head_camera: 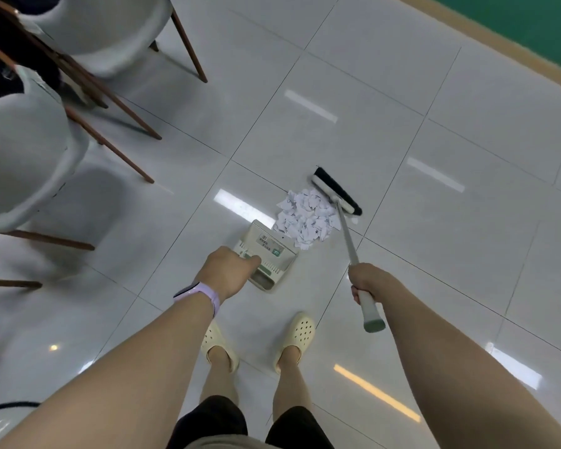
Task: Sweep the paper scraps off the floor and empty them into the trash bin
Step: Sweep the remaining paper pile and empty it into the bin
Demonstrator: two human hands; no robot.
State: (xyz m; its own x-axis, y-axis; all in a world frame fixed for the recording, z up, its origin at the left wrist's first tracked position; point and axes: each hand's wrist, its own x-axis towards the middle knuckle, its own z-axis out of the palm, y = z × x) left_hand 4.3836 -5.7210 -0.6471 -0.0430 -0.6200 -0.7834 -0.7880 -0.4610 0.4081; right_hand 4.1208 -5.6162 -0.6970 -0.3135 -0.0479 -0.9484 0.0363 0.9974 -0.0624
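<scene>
Right hand (365, 281) is wrapped round the broom (345, 218)'s smooth pale handle, left hand (229, 270) gripping the cream plastic dustpan (269, 251). Crumpled white paper scraps (306, 217) sit heaped between; the dustpan's label is too blurry to read.

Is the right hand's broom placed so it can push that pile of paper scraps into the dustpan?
Probably yes. The right hand grips the broom, whose head sits just behind the paper scraps, and the dustpan in the left hand waits opposite, nothing between.

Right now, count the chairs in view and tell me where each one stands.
2. One chair is at the left edge, level with the dustpan's far side; the other chair is at the top left, farther off. More may lie outside the frame.
</scene>
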